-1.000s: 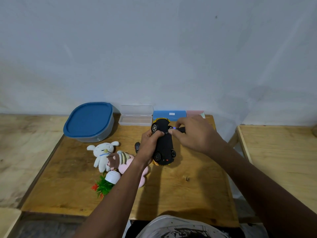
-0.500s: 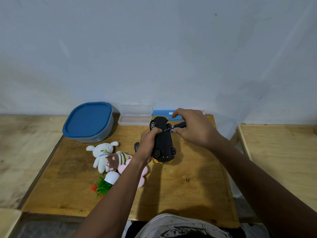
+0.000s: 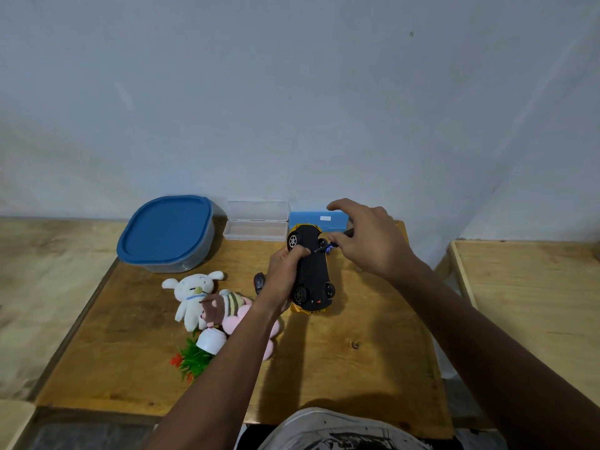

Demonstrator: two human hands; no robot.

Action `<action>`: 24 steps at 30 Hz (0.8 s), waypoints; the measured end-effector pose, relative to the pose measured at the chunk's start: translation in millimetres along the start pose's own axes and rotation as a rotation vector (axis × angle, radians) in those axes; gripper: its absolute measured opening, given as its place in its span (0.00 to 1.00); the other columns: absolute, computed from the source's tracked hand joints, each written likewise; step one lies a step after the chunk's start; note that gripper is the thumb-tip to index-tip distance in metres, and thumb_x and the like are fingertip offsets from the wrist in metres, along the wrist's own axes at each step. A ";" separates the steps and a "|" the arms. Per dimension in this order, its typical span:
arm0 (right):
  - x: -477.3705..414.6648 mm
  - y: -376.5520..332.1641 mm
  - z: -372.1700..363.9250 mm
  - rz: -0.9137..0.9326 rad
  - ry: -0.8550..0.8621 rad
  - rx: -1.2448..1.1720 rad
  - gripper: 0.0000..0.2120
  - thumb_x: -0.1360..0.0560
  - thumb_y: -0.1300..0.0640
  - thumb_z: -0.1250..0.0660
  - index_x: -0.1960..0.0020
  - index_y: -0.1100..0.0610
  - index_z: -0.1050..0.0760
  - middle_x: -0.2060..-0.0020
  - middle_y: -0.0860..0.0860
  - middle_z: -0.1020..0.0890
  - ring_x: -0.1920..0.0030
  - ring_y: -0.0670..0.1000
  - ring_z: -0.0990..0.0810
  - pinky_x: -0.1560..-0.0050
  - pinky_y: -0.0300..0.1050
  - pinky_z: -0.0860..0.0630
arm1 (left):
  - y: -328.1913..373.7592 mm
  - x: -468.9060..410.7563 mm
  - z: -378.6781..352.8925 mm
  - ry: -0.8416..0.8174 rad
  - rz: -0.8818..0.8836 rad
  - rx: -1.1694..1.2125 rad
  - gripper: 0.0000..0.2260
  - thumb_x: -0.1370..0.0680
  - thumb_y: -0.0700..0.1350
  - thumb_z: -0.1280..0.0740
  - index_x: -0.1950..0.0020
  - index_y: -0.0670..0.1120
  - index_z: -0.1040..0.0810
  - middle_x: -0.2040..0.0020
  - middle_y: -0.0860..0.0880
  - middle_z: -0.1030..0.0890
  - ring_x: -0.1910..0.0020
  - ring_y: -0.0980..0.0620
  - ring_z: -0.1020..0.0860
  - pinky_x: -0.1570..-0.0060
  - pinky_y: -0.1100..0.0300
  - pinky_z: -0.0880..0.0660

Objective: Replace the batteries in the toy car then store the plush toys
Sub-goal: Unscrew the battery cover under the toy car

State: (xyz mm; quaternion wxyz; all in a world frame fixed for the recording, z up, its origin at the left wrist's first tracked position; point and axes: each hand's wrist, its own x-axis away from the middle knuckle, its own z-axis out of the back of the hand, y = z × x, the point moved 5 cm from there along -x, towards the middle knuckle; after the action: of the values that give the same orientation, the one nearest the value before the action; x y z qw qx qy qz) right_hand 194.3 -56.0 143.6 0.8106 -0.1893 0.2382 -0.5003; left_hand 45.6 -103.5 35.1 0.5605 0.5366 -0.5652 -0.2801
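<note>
A yellow toy car (image 3: 312, 267) lies upside down, black underside up, near the back middle of the wooden table (image 3: 357, 352). My left hand (image 3: 285, 277) grips its left side. My right hand (image 3: 367, 238) pinches a small screwdriver (image 3: 337, 241), whose tip touches the car's underside near the far wheels; the index finger is raised. Left of the car lie a white rabbit plush (image 3: 191, 295), a small brown striped plush (image 3: 220, 307) and a pink plush (image 3: 246, 323), partly hidden by my left forearm.
A grey tub with a blue lid (image 3: 165, 233) stands at the back left. An open clear plastic case (image 3: 257, 221) and a blue box (image 3: 315, 218) sit against the wall. A small potted plant (image 3: 198, 354) lies toppled. A small dark object (image 3: 258, 281) lies beside my left hand. Another wooden surface (image 3: 535, 303) stands to the right.
My right hand has shifted slightly right and its index finger has lifted. The car and my left hand have edged towards the wall. The plush toys have not moved.
</note>
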 end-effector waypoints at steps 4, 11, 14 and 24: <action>-2.2 -0.4 0.5 -0.027 0.025 -0.101 0.21 0.28 0.55 0.25 0.37 0.48 0.24 0.57 0.49 0.16 0.53 0.50 0.19 0.49 0.44 0.24 | -1.6 -0.7 -0.8 -0.017 0.010 0.000 0.09 0.20 0.41 0.37 0.44 0.39 0.23 0.59 0.44 0.18 0.62 0.48 0.19 0.63 0.55 0.22; -1.2 7.8 -9.6 -0.024 -0.055 0.029 0.19 0.25 0.46 0.29 0.37 0.51 0.23 0.51 0.52 0.17 0.47 0.52 0.20 0.45 0.50 0.22 | -8.6 -1.5 -1.1 -0.041 0.037 -0.029 0.11 0.21 0.43 0.36 0.41 0.39 0.23 0.56 0.42 0.19 0.58 0.46 0.19 0.60 0.53 0.21; 0.1 11.7 -6.9 -0.034 -0.034 0.063 0.19 0.20 0.41 0.41 0.47 0.55 0.20 0.58 0.52 0.17 0.51 0.54 0.20 0.53 0.49 0.24 | -10.9 -0.8 0.3 -0.040 0.043 -0.021 0.12 0.21 0.43 0.36 0.40 0.38 0.24 0.56 0.42 0.19 0.59 0.46 0.18 0.60 0.53 0.21; 2.3 5.7 -7.6 0.027 -0.089 -0.072 0.31 0.25 0.58 0.29 0.25 0.45 0.36 0.50 0.51 0.18 0.51 0.51 0.21 0.46 0.47 0.24 | -12.1 -0.5 -0.5 -0.049 0.060 -0.041 0.13 0.21 0.44 0.36 0.39 0.39 0.25 0.54 0.41 0.18 0.58 0.46 0.17 0.63 0.54 0.21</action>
State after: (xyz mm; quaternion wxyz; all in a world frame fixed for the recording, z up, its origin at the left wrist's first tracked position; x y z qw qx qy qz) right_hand 194.9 -56.2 133.9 0.8198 -0.2370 0.2224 -0.4715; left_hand 49.5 -106.1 23.9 0.5656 0.5009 -0.5886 -0.2877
